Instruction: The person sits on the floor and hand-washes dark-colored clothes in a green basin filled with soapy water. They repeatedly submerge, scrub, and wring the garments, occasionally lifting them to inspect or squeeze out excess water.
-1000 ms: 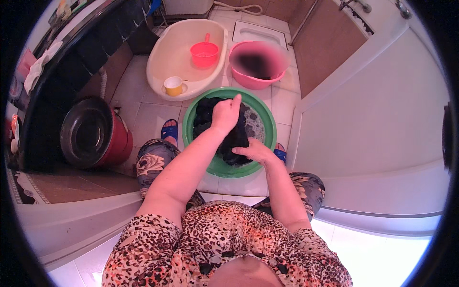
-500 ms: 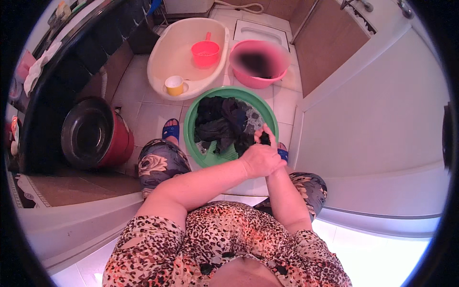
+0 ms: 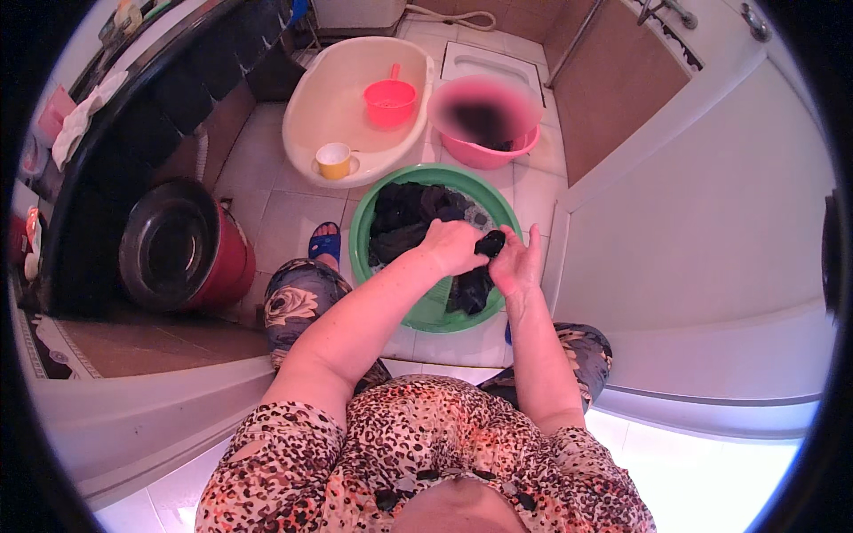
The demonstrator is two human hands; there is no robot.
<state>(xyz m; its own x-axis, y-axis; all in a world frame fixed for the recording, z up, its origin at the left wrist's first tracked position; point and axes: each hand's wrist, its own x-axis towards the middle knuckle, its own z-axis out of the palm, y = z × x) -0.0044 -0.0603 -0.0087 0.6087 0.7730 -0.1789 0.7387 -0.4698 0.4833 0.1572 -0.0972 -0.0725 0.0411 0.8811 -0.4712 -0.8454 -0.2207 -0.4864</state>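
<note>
1. Our left hand (image 3: 453,246) is curled round a bunch of black cloth (image 3: 490,242) at the green basin's (image 3: 359,238) three o'clock; our right hand (image 3: 515,264) is against it, fingers extended.
2. Half a second ago our left hand clasped the right wrist; now it has moved onto the cloth, so both hands work that bunch.
3. A dark length (image 3: 470,292) hangs toward five o'clock, probably the same piece, though the folds blend.
4. Dark laundry (image 3: 400,218) lies at ten.
5. Beyond, a pink basin (image 3: 484,157) stands at one, a cream tub (image 3: 311,111) at eleven.
</note>
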